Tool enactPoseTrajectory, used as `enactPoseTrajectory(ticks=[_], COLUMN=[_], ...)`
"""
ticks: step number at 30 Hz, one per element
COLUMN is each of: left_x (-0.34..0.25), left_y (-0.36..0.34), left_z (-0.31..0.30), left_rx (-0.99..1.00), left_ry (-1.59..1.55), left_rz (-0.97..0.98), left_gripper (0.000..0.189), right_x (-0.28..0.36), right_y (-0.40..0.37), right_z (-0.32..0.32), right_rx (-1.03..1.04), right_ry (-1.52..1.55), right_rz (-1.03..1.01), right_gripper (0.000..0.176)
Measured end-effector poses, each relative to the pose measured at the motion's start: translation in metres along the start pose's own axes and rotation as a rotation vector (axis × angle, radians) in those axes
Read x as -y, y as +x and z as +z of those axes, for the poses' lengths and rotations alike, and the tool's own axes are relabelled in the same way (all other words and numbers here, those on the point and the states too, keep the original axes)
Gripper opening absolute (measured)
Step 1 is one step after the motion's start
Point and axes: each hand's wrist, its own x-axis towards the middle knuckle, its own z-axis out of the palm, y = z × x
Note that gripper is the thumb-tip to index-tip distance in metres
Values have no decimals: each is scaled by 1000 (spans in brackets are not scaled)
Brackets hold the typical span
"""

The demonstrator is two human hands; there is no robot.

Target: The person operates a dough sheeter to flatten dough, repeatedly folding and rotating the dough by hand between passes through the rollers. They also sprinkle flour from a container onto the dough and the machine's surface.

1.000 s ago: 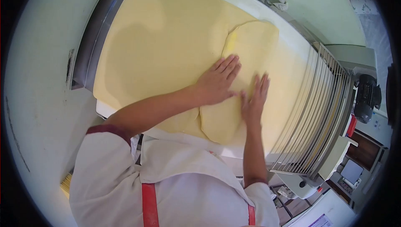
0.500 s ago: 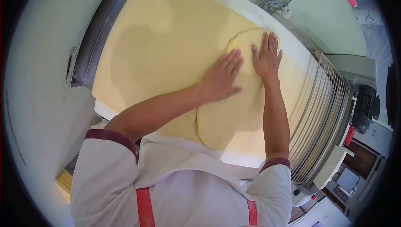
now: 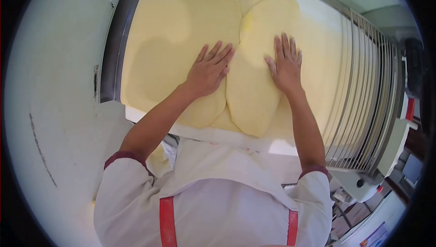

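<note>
Both hands are flat and open, palms down, not gripping anything. The left hand (image 3: pixel 210 71) presses the dough sheet (image 3: pixel 177 29) right at the seam of the folded-over flap (image 3: pixel 254 97). The right hand (image 3: pixel 284 66) sits on the flap itself. The dough covers the sheeter table (image 3: pixel 200 134) almost to its near edge, with a wire guard (image 3: pixel 363 92) along the right edge.

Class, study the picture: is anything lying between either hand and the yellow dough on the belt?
Nothing visible. The left hand lies flat, fingers spread, across the edge where the folded flap meets the dough sheet. The right hand lies flat on the flap, bare skin against dough.
</note>
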Motion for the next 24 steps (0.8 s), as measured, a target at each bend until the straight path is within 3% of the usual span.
enactPoseTrajectory(ticks=[5, 9, 12, 13, 21, 24], left_x=[1, -3, -8, -9, -7, -31], left_y=[-1, -4, -7, -8, -17, -39], left_z=[-5, -6, 2, 4, 4, 12], left_rx=[86, 136, 130, 112, 116, 138], left_ry=[43, 104, 228, 262, 129, 131], left_rz=[71, 145, 155, 148, 114, 155], left_gripper=[50, 50, 50, 50, 54, 57], right_x=[1, 37, 32, 32, 48, 47], right_y=[-30, -134, -173, -176, -203, -211], right_z=[-8, -39, -22, -23, -15, -14], right_rx=[-92, 126, 86, 33, -62, -90], right_ry=[250, 378, 321, 360, 406, 514], right_rz=[-37, -239, -314, -277, -145, -74], right_gripper=[69, 68, 59, 49, 43, 41])
